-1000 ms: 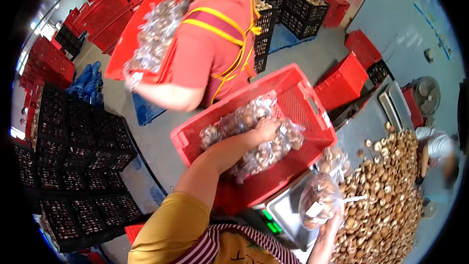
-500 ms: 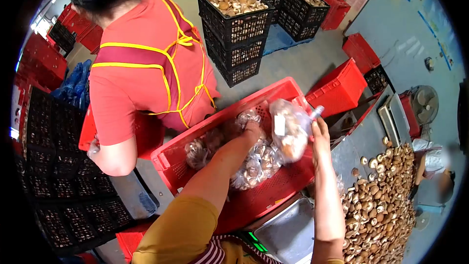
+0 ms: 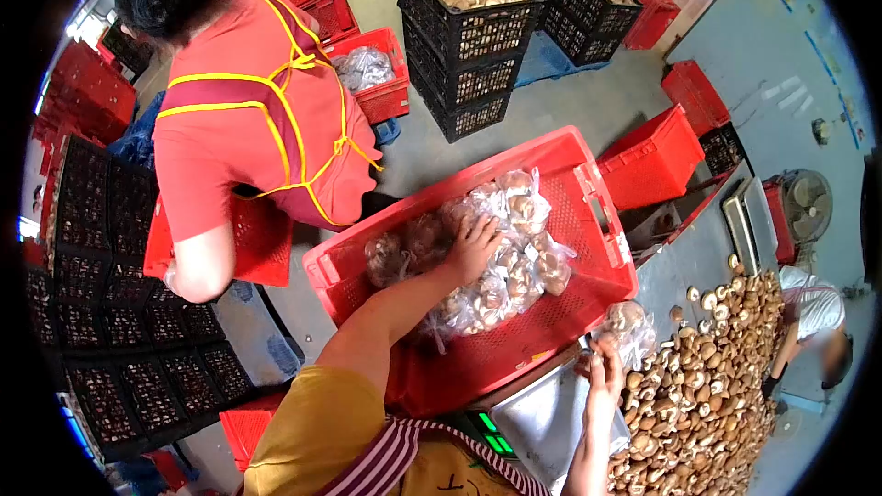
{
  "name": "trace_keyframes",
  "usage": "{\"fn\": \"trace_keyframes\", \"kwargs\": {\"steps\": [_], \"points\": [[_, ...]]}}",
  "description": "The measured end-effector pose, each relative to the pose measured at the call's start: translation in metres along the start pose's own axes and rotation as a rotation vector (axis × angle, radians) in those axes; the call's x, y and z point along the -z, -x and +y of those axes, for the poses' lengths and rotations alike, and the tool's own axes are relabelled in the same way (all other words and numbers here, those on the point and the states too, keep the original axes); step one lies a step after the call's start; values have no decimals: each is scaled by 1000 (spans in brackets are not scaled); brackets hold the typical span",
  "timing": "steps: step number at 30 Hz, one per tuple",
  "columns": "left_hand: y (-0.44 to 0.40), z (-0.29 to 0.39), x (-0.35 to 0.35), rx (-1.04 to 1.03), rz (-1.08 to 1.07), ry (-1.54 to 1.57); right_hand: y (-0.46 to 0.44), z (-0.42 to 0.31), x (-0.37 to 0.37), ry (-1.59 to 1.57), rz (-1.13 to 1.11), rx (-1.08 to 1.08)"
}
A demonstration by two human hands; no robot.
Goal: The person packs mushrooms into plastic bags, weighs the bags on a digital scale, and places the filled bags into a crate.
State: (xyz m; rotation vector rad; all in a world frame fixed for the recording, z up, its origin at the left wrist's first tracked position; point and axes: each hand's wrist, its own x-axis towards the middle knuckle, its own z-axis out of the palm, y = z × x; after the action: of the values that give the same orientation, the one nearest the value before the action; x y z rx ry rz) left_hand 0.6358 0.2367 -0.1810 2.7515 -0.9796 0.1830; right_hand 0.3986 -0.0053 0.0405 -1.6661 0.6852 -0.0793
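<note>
My left hand [image 3: 474,248] lies open, fingers spread, on top of clear plastic bags of mushrooms [image 3: 514,285] inside a red crate [image 3: 571,331]. Several of these bags sit together along the crate's middle and left part. My right hand [image 3: 601,375] is outside the crate, over the edge of a weighing scale [image 3: 542,422]. Its fingers are apart, with the tips at another bag of mushrooms [image 3: 628,329] beside the loose pile; whether they touch it is hard to tell. Green digits glow on the scale's display [image 3: 496,433].
Loose mushrooms [image 3: 703,390] cover the metal table [image 3: 684,266] at right. A co-worker in a red shirt [image 3: 211,147] stands at left; another person [image 3: 813,312] bends over the far side. Stacked black crates [image 3: 469,46] of mushrooms stand behind, and a fan [image 3: 807,205] at right.
My right hand has let go of a bag of mushrooms over the crate and moved down to the bag by the pile. My left hand now rests flatter on the bags.
</note>
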Motion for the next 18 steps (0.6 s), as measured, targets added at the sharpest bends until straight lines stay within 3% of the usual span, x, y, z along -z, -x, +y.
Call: {"fn": "trace_keyframes", "kwargs": {"steps": [1, 3, 5, 7, 8, 9, 10, 11, 12, 14, 15, 18], "points": [[15, -7, -5, 2, -5, 3, 21, -4, 1, -46, 17, -24], [41, -22, -24, 86, -253, -9, 53, 13, 13, -24, 30, -37], [40, -21, -30, 45, -219, -39, 83, 14, 18, 1, 73, -66], [27, -14, -12, 73, 8, -105, 115, 22, 31, 126, 46, -12], [32, -13, 5, 78, 64, 43, 130, 28, 38, 203, 105, -18], [40, -37, -25, 162, 233, 353, 146, 32, 45, 254, 164, -14], [51, -34, 4, 152, 288, 560, 164, 40, 51, 278, 224, -26], [63, -36, 17, 75, 263, 68, 182, 51, 59, 308, 302, -51], [84, -58, -24, 73, 13, 140, 203, 67, 69, 327, 375, -66], [81, -53, 15, -209, 149, -92, 236, 94, 86, 262, 545, -153], [62, -12, 75, 115, -418, -171, 252, 112, 91, 168, 636, -204], [58, -28, 42, 139, -272, -56, 302, 170, 118, -56, 871, -283]]}}
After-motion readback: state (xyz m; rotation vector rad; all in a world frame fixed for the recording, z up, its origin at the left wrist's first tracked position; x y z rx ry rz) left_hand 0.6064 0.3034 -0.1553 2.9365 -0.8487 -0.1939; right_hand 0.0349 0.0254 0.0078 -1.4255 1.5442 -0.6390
